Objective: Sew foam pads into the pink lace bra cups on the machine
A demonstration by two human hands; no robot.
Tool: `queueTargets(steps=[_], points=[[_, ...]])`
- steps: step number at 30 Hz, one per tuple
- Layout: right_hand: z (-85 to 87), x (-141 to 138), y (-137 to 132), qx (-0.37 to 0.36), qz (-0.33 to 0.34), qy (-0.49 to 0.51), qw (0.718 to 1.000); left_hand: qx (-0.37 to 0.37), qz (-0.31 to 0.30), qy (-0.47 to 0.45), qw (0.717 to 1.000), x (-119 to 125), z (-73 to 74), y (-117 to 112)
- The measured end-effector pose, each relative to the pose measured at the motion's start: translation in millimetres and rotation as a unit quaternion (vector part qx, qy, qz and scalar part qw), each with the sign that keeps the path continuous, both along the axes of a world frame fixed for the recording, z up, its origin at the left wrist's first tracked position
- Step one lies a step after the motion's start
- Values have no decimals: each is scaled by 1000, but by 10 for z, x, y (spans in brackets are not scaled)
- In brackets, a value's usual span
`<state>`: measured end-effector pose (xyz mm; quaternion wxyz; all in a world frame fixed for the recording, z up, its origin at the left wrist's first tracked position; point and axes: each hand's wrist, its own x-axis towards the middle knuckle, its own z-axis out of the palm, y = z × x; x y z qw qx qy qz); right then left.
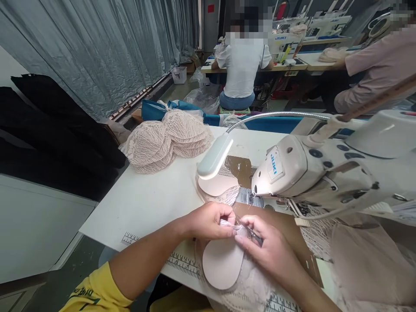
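- Lower centre, the left hand (212,221) pinches the lace piece (248,275) between its fingers; a slack pinch could let it slide over the worktop (143,195) edge.
- The right hand (267,237) has its fingers clamped on a small dark tool (256,237); one slip could nick skin or lace.
- Right of centre, the sewing machine (289,164) could catch straying lace.

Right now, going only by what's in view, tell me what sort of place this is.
Most likely a garment sewing workshop: a JUKI sewing machine stands by the wearer, stacked lace cups lie on the white table, and a person in a white shirt sits near another JUKI machine.
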<state>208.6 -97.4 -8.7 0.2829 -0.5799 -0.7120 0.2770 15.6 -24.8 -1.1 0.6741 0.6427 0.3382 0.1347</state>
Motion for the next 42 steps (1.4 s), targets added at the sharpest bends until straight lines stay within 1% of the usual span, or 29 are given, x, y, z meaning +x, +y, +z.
queueTargets(steps=[2,3,5,7,10,12,14,16,18,19,21,23,25,28,32,37,40,42], points=[[0,-44,1,-17,30,-12,999,-51,-12,-59,997,6,-17,11],[-13,-41,0,-16,34,-18,999,-84,-16,-96,992,3,-18,24],[-50,-5,-3,-9,25,-25,999,-146,-15,-164,976,-18,-2,63],[-82,39,-7,-12,18,-30,999,-169,8,-196,966,-54,31,111],[-97,71,-10,-17,19,-31,999,-147,58,-191,969,-104,82,170],[-90,69,-12,-13,21,-29,999,-118,88,-163,976,-119,95,184],[-83,59,-17,-10,20,-28,999,-75,101,-116,985,-117,85,178],[-83,50,-22,-14,21,-24,999,-29,77,-65,994,-106,58,157],[-88,46,-26,-18,30,-16,999,-1,18,-33,999,-95,22,134],[-89,46,-26,-21,37,-11,999,1,-11,-26,1000,-91,4,124],[-88,48,-23,-28,45,-5,999,-23,-44,-36,998,-84,-25,113],[-81,50,-16,-44,47,-2,998,-80,-47,-80,992,-80,-42,113],[-72,49,-8,-65,49,-3,997,-146,-53,-129,979,-78,-44,119],[-61,42,1,-89,46,-8,995,-199,-60,-153,966,-78,-32,125],[-50,56,16,-105,28,-14,994,-213,-39,-163,963,-84,-15,126],[-15,182,4,-89,-41,43,994,-197,-7,-176,965,-90,6,123],[95,249,-50,-86,-75,42,993,-187,3,-179,966,-89,11,116],[203,261,-90,-95,-77,17,992,-176,1,-179,968,-88,13,109]])
